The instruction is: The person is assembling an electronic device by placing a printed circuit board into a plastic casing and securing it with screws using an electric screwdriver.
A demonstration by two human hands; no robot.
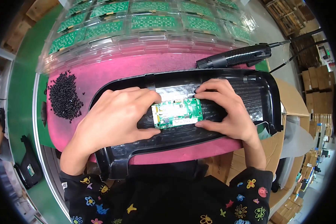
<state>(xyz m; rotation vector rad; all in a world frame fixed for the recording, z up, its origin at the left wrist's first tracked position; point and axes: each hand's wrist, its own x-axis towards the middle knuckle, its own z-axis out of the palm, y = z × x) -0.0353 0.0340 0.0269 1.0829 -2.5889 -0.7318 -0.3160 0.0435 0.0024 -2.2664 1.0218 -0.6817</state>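
Observation:
A green circuit board (pixel 179 113) with a white strip along its near edge is pinched at both ends over a long black plastic housing (pixel 263 99). My left hand (pixel 117 115) grips the board's left end, thumb at the near corner and fingers at the far one. At the opposite end, my right hand (pixel 229 112) holds it the same way between thumb and fingers. The housing lies hollow side up on a pink mat (pixel 175 158). Whether the board's underside touches the housing floor cannot be made out.
Beyond the housing lies a black electric screwdriver (pixel 233 56) with a cable. A heap of small black screws (pixel 65 97) sits at left. Clear plastic trays (pixel 119 46) of green boards fill the far side. Cardboard (pixel 293 99) stands at right; another black housing (pixel 28 164) lies far left.

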